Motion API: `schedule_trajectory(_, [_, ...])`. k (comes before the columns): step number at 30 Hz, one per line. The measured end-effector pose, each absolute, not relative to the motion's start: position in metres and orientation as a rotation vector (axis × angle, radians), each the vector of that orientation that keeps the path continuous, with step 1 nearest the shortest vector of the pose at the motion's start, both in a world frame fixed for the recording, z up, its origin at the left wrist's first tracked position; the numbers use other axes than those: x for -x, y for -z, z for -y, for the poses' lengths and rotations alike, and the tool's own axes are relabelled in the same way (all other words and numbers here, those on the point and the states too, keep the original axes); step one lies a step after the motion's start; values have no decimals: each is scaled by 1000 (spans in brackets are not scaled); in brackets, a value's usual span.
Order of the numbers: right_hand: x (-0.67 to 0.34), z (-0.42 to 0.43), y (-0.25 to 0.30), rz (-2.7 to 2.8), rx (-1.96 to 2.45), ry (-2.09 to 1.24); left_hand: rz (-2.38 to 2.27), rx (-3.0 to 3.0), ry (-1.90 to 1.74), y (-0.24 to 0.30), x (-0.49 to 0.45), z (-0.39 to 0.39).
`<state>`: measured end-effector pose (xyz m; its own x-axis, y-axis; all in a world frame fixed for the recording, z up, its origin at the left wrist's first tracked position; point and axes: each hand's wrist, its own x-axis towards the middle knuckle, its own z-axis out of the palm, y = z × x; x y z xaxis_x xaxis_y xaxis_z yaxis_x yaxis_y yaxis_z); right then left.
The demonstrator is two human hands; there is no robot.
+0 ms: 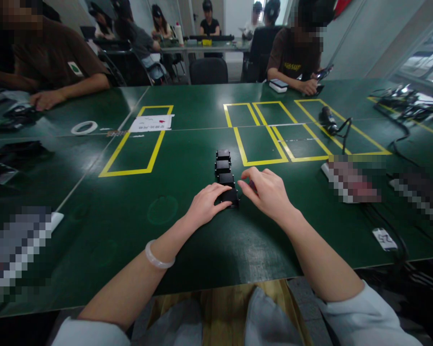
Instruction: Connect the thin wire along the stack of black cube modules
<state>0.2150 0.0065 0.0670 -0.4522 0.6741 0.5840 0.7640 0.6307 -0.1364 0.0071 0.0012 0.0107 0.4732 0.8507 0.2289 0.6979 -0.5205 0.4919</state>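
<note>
Several small black boxes [223, 168] stand in a short row on the green table [187, 144], running away from me. My left hand [206, 204] rests on the table with its fingers curled onto the nearest black box [231, 196]. My right hand [265, 190] is just right of that box, fingers bent in a pinch on something small and dark I cannot make out. A pale bangle [158, 257] sits on my left wrist.
Yellow tape rectangles [137, 144] mark the table, with a white paper [150, 123] and a tape ring [84, 127] at the left. A black microphone with cable [328, 120] lies at the right. Other people sit across the table [296, 57] and at the far left [46, 67].
</note>
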Motion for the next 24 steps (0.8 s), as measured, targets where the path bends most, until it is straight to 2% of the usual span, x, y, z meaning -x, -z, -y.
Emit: schedule_trajectory(24, [-215, -8, -66, 2210, 1156, 88, -1307, -2382, -655, -12, -8, -1])
